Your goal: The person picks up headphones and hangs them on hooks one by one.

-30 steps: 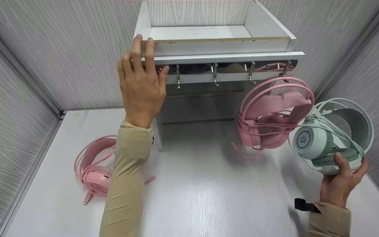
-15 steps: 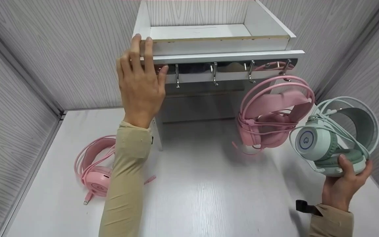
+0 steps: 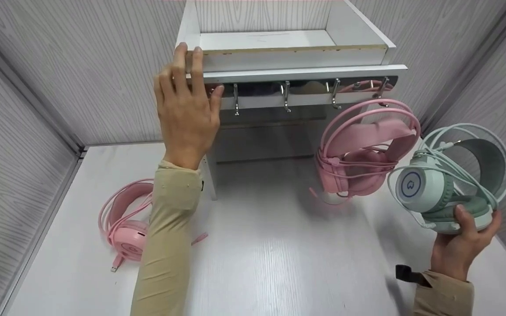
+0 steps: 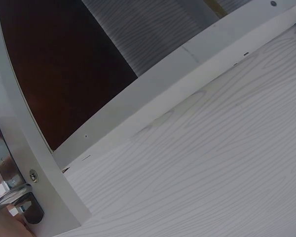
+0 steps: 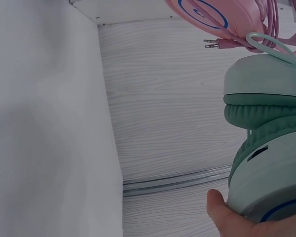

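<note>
My left hand (image 3: pixel 187 114) rests on the left front corner of a white wooden rack (image 3: pixel 292 61), its fingers stretched up over the front boards and its thumb by the metal hook strip (image 3: pixel 262 90). My right hand (image 3: pixel 461 245) grips a mint-green headset (image 3: pixel 420 186) by its lower ear cup, thumb on the cushion. Its cable is wound round it, and a loop reaches the pink headset (image 3: pixel 358 175), which hangs at the rack's rightmost hook. In the right wrist view, the green ear cups (image 5: pixel 266 163) lie just below the pink ear cup (image 5: pixel 217 15).
Another pink headset (image 3: pixel 130 239) lies on the white table (image 3: pixel 279 263) at the left, partly behind my left sleeve. Several silver hooks, such as a middle one (image 3: pixel 287 98), line the rack's front. Wood-grain walls (image 3: pixel 29 109) enclose the table at the back and sides.
My right hand has shifted slightly right with the green headset, which has turned a little. The left hand stays on the rack's corner, and the pink headset hangs as before.
</note>
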Motion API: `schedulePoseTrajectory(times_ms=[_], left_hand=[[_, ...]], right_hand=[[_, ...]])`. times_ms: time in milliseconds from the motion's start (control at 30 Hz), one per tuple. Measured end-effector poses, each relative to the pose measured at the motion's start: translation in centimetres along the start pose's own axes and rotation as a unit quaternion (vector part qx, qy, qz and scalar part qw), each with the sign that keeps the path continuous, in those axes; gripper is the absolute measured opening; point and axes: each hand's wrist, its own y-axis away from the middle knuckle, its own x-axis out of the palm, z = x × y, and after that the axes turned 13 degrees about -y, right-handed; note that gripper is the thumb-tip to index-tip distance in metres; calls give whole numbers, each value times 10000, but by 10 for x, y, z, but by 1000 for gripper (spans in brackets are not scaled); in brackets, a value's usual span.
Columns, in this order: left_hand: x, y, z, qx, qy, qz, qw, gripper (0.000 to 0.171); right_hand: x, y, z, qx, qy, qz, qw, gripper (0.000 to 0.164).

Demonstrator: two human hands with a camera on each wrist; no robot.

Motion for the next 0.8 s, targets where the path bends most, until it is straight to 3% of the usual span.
schedulePoseTrajectory(times_ms=[433, 800], left_hand=[[0, 1, -2, -6, -16, -39, 10000, 65], [1, 2, -3, -17, 76, -120, 9999, 65]], right_hand=[[4, 3, 6, -123, -83, 184, 9997, 79], [6, 6, 9, -89, -16, 108, 9999, 84]])
